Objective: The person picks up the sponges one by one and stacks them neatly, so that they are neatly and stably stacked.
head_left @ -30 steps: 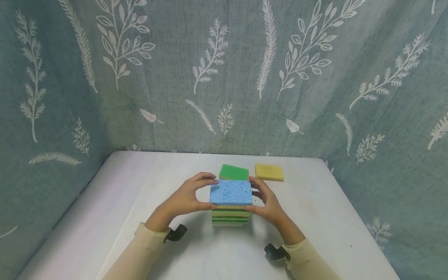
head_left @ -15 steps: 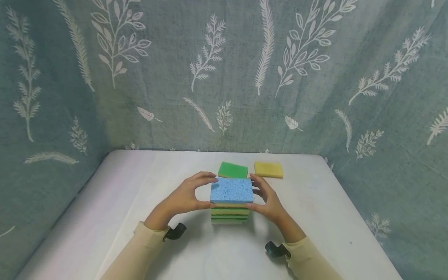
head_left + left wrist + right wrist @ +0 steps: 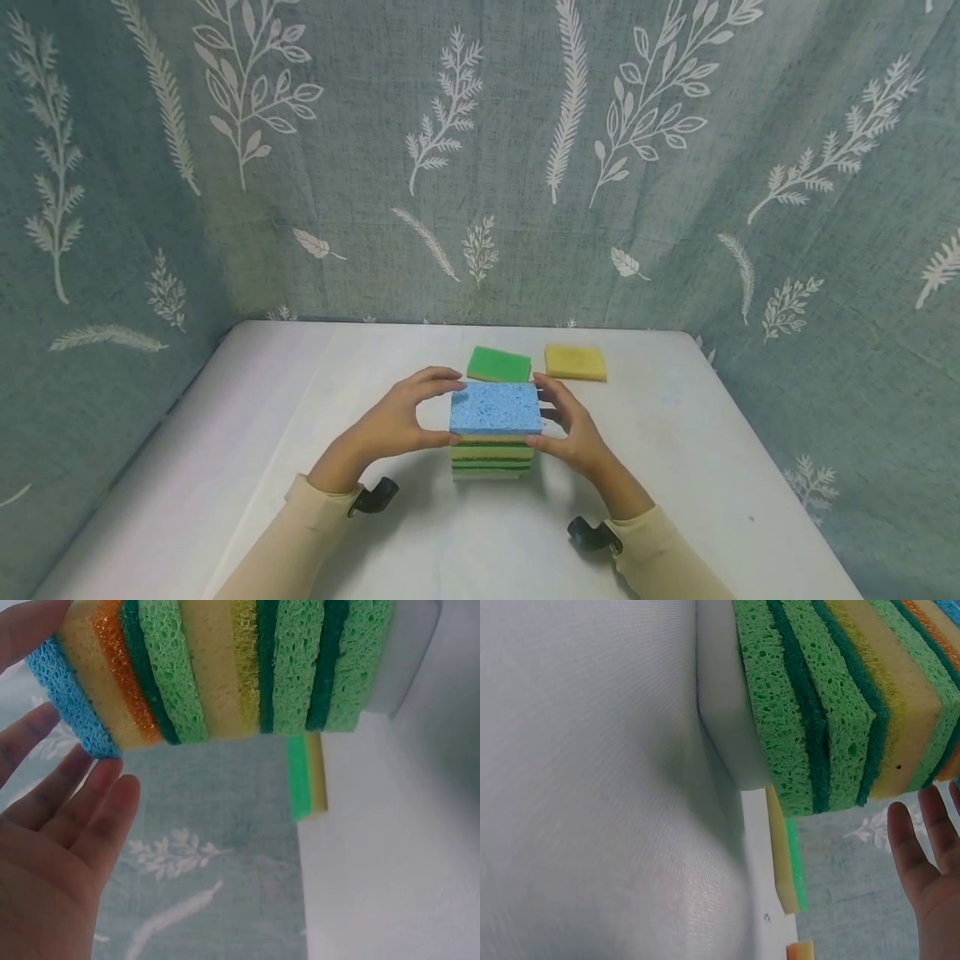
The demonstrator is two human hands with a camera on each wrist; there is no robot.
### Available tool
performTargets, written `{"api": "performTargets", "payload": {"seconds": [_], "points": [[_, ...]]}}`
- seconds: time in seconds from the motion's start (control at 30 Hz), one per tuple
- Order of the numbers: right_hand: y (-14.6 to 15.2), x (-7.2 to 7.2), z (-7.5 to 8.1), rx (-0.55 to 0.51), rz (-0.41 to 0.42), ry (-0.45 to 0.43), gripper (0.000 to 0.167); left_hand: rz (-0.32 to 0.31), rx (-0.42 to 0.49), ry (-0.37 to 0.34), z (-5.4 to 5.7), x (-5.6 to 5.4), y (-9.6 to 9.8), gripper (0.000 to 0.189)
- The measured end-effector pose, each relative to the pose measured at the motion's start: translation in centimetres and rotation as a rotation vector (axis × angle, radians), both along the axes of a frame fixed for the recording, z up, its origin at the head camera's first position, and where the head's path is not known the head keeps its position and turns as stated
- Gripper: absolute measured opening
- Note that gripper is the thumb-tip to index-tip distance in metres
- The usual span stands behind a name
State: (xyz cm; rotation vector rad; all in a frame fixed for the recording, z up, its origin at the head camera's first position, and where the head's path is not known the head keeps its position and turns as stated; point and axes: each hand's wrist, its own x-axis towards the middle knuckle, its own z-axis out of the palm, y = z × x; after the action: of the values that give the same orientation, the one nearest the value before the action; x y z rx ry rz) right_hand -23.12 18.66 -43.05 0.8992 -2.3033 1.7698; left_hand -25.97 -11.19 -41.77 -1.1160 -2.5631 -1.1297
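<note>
A tall stack of sponges (image 3: 491, 461) stands in the middle of the table, with a blue sponge (image 3: 495, 407) lying flat on top. From the left side, my left hand (image 3: 397, 425) holds the blue sponge between thumb and fingers. My right hand (image 3: 573, 429) grips its opposite end the same way. In the left wrist view, fingertips sit at the edge of the blue sponge (image 3: 71, 697), above tan, orange, green and yellow layers. The right wrist view shows fingers beside the upper layers and a white block (image 3: 731, 697) at the stack's base.
Behind the stack, a green-topped sponge (image 3: 498, 364) lies on the white table (image 3: 337, 550). A yellow sponge (image 3: 575, 363) lies to its right. A leaf-patterned curtain (image 3: 360, 275) hangs along the back and both sides of the table.
The head view has shifted very slightly. Both hands remain at the ends of the blue sponge on top of the stack.
</note>
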Motion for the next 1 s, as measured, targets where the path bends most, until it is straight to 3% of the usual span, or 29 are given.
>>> {"api": "performTargets", "payload": {"seconds": [0.47, 0.7, 0.87, 1.0], "points": [[0.0, -0.1, -0.1, -0.011, 0.012, -0.010, 0.082, 0.029, -0.019, -0.029, 0.1, 0.1, 0.1, 0.064], [1.0, -2.4, -3.3, -0.029, 0.034, 0.046, 0.075, 0.008, 0.001, -0.058, -0.1, 0.1, 0.3, 0.067], [1.5, -4.1, -3.7, -0.110, 0.085, 0.119, 0.057, -0.001, 0.022, -0.069, -0.6, -0.2, 0.2, 0.070], [1.9, -5.0, -3.3, -0.148, 0.039, 0.070, 0.042, -0.003, 0.036, -0.094, -1.1, -0.3, 0.3, 0.071]]}}
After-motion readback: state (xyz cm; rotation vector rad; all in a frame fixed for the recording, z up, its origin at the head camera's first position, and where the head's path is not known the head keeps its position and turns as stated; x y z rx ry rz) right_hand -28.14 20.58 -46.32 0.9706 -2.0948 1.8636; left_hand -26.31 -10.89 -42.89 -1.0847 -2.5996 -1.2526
